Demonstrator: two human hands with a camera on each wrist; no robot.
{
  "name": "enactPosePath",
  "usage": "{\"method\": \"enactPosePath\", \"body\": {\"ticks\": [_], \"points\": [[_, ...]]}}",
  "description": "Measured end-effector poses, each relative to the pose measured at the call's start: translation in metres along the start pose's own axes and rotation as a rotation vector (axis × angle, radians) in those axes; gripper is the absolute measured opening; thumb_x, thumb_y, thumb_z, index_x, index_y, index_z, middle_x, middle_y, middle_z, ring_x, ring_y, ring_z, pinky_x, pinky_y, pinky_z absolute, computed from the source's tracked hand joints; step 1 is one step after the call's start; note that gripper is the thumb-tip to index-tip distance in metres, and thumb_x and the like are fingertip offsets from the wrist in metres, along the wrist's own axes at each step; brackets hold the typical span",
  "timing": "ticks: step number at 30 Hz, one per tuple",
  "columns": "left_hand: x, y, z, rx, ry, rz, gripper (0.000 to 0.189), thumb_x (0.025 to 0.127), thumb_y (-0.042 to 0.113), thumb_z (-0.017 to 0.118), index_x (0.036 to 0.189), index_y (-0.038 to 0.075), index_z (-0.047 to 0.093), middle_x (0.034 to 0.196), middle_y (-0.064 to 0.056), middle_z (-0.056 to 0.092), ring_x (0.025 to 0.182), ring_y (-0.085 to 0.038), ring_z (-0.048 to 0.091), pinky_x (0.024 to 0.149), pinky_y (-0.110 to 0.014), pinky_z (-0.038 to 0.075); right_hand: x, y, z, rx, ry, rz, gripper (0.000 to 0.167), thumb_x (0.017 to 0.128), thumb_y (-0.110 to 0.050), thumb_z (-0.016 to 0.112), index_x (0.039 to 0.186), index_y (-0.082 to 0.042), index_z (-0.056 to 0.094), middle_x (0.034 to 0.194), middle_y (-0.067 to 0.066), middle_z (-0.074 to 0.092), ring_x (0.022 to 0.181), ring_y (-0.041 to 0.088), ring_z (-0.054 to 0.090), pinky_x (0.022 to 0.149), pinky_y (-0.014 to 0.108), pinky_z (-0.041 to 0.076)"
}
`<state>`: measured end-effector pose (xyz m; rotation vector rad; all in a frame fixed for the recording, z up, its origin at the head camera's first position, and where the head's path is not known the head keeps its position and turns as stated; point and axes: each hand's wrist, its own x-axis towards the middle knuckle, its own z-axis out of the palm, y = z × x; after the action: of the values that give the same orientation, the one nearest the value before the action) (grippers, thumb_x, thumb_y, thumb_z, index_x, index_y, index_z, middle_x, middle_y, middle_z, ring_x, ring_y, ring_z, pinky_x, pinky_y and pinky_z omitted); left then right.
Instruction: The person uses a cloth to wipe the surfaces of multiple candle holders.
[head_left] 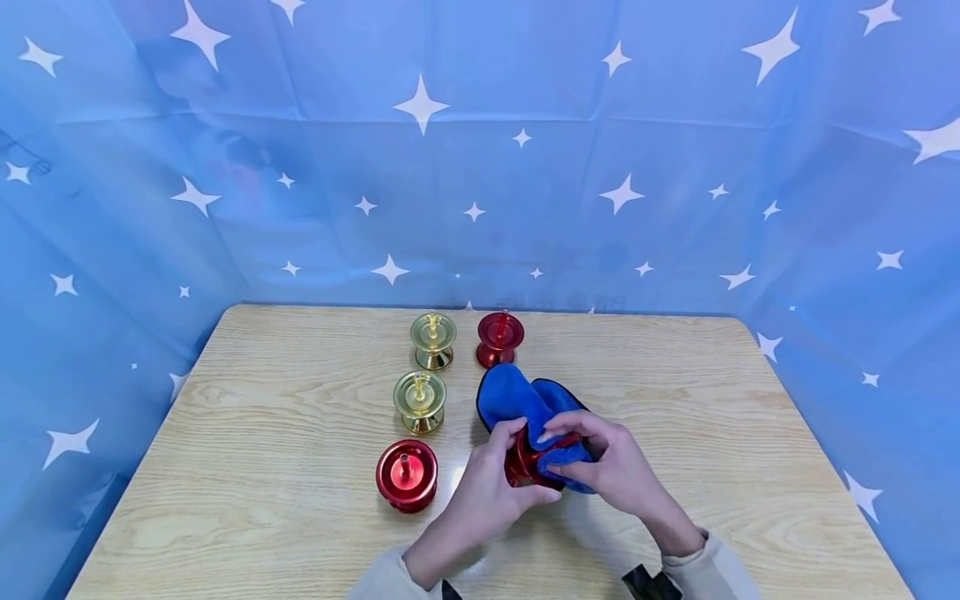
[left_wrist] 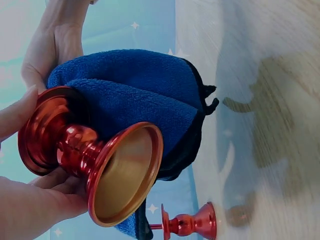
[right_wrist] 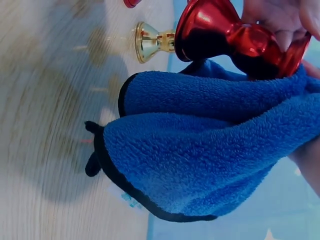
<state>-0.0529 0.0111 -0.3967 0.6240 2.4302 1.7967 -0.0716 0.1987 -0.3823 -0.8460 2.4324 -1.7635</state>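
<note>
Table [head_left: 225,433]: wood-grain, bears 4 upright holders.
Near red holder [head_left: 407,475]: leftmost, upright, closest to the person, touched by neither of the 2 hands.
Near gold holder [head_left: 420,400]: upright, just behind near red holder, slightly right.
Far gold holder [head_left: 433,342]: upright, behind near gold holder, toward back edge.
Left hand [head_left: 487,492]: thumb and fingers curled round held red holder [left_wrist: 77,150], firm-looking grip.
Far red holder [head_left: 498,340]: upright, right of far gold holder, beyond the cloth; contact with cloth, can't tell.
Held red holder location: between the 2 hands, clear of table, tilted; hollow base faces left wrist view, gold-colored inside.
Blue cloth [head_left: 510,396]: black-edged, bunched against the held piece's dish end, loose flaps hanging outward.
Right hand [head_left: 618,467]: pinches blue cloth by the dish and post; exact fingertip contact partly hidden.
Step in hand: likely wiping, at the dish-and-post end. Finished pieces among the other 4: can't tell.
Next move: seems to call for steady left grip, maybe a turn of the piece, cloth worked over remaining metal. Smooth finish could slip.
</note>
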Motion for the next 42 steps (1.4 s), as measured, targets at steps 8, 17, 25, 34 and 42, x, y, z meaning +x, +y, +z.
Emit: {"method": "enactPosePath", "body": {"ticks": [8, 17, 25, 34, 42], "points": [[0.001, 0.006, -0.004, 0.109, -0.027, -0.029, 0.075, 0.071, 0.026, 0.079, 0.128, -0.001, 0.039, 0.123, -0.014, 0.054, 0.111, -0.021, 0.052, 0.094, -0.036, 0.042, -0.001, 0.0, -0.003, 0.028, 0.007, 0.006, 0.036, 0.074, 0.009, 0.069, 0.107, 0.001, 0.06, 0.095, 0.01, 0.066, 0.087, 0.016, 0.062, 0.073, 0.025, 0.051], [0.002, 0.007, -0.007, 0.158, -0.038, -0.039, 0.075, 0.07, 0.027, 0.08, 0.127, -0.001, 0.041, 0.121, -0.016, 0.055, 0.109, -0.025, 0.053, 0.092, -0.039, 0.043, -0.002, -0.004, -0.013, -0.031, 0.019, 0.057, 0.035, 0.074, 0.005, 0.071, 0.106, -0.003, 0.061, 0.094, 0.005, 0.067, 0.085, 0.015, 0.063, 0.07, 0.026, 0.052], [0.003, -0.003, -0.01, 0.037, -0.029, -0.078, 0.072, 0.069, 0.023, 0.081, 0.126, 0.005, 0.041, 0.116, -0.012, 0.059, 0.107, -0.02, 0.054, 0.092, -0.038, 0.042, 0.0, -0.013, -0.026, -0.048, 0.065, 0.024, 0.035, 0.074, 0.01, 0.069, 0.107, 0.003, 0.061, 0.097, 0.007, 0.066, 0.088, 0.014, 0.063, 0.073, 0.022, 0.051], [0.005, 0.0, -0.017, -0.312, -0.072, -0.146, 0.068, 0.071, 0.01, 0.079, 0.127, 0.002, 0.041, 0.118, -0.01, 0.053, 0.112, -0.02, 0.052, 0.092, -0.026, 0.043, 0.008, -0.012, -0.015, -0.036, -0.097, -0.027, 0.045, 0.076, 0.003, 0.07, 0.119, 0.0, 0.056, 0.11, 0.012, 0.062, 0.099, 0.016, 0.059, 0.077, 0.025, 0.051], [0.003, -0.001, -0.014, -0.347, -0.103, -0.211, 0.067, 0.073, 0.006, 0.076, 0.127, -0.001, 0.036, 0.12, -0.015, 0.05, 0.112, -0.024, 0.051, 0.094, -0.032, 0.042, 0.008, -0.005, -0.012, -0.165, -0.21, -0.045, 0.044, 0.077, 0.002, 0.07, 0.119, -0.002, 0.055, 0.105, 0.006, 0.064, 0.098, 0.019, 0.059, 0.08, 0.026, 0.05]]}}
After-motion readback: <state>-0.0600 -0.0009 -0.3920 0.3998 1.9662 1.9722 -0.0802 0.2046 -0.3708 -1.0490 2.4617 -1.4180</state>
